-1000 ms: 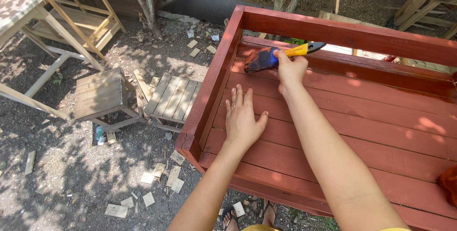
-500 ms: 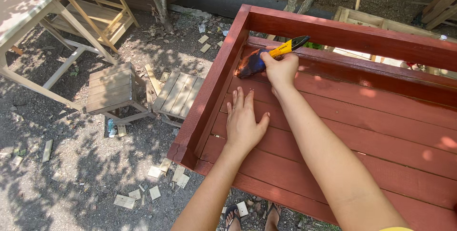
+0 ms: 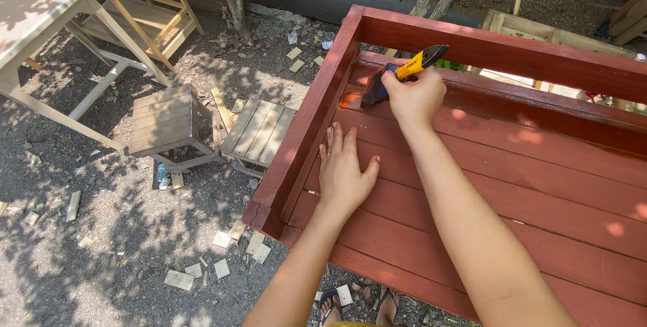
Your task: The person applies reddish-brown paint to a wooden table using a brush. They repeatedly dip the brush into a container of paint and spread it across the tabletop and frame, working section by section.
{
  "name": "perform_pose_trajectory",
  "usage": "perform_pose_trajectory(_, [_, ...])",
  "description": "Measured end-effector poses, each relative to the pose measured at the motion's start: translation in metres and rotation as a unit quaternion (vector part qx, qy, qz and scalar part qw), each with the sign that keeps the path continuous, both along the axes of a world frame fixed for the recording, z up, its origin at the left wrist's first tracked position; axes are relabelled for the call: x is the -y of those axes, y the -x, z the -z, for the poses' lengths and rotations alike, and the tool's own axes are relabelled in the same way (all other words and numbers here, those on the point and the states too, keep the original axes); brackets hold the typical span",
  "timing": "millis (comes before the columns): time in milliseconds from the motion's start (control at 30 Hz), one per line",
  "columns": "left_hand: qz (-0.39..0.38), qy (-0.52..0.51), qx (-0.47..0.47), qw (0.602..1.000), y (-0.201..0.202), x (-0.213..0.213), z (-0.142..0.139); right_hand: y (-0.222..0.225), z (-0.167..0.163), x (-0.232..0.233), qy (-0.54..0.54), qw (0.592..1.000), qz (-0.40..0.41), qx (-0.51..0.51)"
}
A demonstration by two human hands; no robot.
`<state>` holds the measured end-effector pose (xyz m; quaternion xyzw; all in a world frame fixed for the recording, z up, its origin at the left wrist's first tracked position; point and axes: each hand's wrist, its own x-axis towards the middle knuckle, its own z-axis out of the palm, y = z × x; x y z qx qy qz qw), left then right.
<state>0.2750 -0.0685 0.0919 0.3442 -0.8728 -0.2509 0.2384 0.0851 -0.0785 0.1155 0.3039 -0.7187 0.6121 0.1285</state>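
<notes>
A large red-brown painted wooden frame of slats with raised side boards lies in front of me. My right hand grips a paintbrush with a yellow and black handle, its bristles pressed on a slat in the frame's far left corner. My left hand lies flat, fingers spread, on the slats near the left side board.
Two small unpainted wooden stools and a slatted one stand on the gravel to the left. A pale wooden table stands at far left. Wood offcuts litter the ground. My sandalled feet show below the frame.
The view has shifted slightly. My right hand with the brush has moved a little along the slat at the far left corner. My left hand stays flat on the slats.
</notes>
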Motion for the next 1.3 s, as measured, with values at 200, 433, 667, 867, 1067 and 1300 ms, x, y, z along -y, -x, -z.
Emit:
perform_pose_trajectory(200, [0.002,-0.003,-0.001,1.0,0.004,-0.002,0.002,0.001,0.002,0.017,0.055,0.996,-0.031,0.063])
perform_pose_trajectory(433, [0.006,0.004,-0.002,1.0,0.007,-0.001,0.002,0.018,0.001,0.009,0.047,0.997,-0.025,0.057])
perform_pose_trajectory(667, [0.007,0.0,-0.007,1.0,0.009,0.001,0.004,0.013,0.002,0.0,-0.035,0.997,-0.001,-0.065])
perform_pose_trajectory(867, [0.012,0.002,-0.017,1.0,0.01,-0.002,0.006,0.013,-0.002,-0.018,0.07,0.976,-0.116,0.169])
perform_pose_trajectory(1067, [0.029,0.005,-0.012,0.999,0.017,-0.008,0.006,0.012,0.015,-0.043,0.02,0.977,-0.07,0.199])
perform_pose_trajectory(1300, [0.083,0.002,-0.003,0.997,0.032,-0.04,0.006,0.06,0.007,-0.146,-0.03,0.994,0.011,0.101])
